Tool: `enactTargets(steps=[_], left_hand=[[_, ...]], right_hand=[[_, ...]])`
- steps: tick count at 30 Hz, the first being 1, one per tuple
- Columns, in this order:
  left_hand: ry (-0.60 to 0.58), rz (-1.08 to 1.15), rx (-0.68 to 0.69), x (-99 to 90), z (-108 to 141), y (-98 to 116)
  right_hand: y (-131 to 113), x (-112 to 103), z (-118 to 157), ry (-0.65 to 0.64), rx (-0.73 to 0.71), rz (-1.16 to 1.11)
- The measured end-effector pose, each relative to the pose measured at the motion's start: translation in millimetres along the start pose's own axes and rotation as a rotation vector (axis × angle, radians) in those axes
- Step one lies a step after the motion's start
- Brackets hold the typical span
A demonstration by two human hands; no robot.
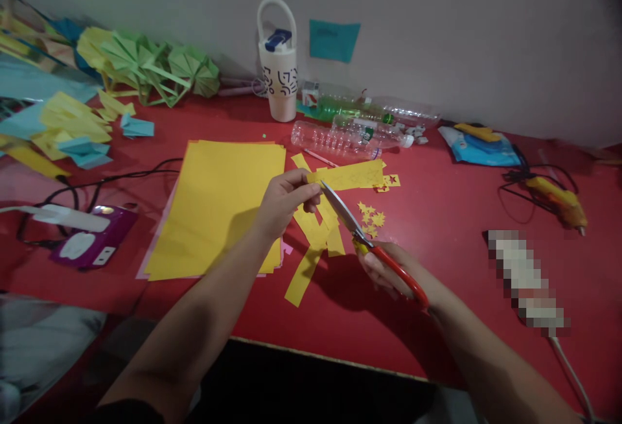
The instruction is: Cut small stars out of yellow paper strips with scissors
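My left hand (290,198) pinches one end of a yellow paper strip (352,176), which stretches to the right and carries faint drawn outlines. In my right hand (383,268) is a pair of scissors (362,237) with red handles. The blade tips touch the strip close to my left fingertips; whether the blades are parted is unclear. Below lie several loose yellow strips (302,278), crossing each other. Small yellow paper stars (372,218) are heaped to the right of them. Star-shaped holes show in yellow scraps (391,181) behind the strip.
A stack of yellow paper (218,210) lies left. Clear plastic bottles (335,140) and a white tumbler (282,80) stand or lie along the wall. A yellow glue gun (556,202) is right, a purple power strip (94,239) with cables left, beside folded paper pieces (146,64).
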State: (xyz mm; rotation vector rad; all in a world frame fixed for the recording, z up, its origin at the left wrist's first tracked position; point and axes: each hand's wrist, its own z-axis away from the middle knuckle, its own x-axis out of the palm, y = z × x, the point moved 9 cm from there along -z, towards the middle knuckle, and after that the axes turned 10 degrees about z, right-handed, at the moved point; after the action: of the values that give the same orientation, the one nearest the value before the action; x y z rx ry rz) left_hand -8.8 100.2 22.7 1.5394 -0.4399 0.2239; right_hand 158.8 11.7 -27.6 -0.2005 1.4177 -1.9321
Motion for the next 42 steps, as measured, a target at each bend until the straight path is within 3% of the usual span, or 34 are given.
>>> enactTargets(steps=[32,42], left_hand=[[-0.027,0.027,-0.011,-1.9,-0.9,-0.6],[-0.006,-0.111,0.048,-1.7,0.4,5.6]], right_hand=[[1.8,-4.2,1.2,0.031,0.03,0.038],[5.3,-3.3,-1.5,0.003,-0.025,0.018]])
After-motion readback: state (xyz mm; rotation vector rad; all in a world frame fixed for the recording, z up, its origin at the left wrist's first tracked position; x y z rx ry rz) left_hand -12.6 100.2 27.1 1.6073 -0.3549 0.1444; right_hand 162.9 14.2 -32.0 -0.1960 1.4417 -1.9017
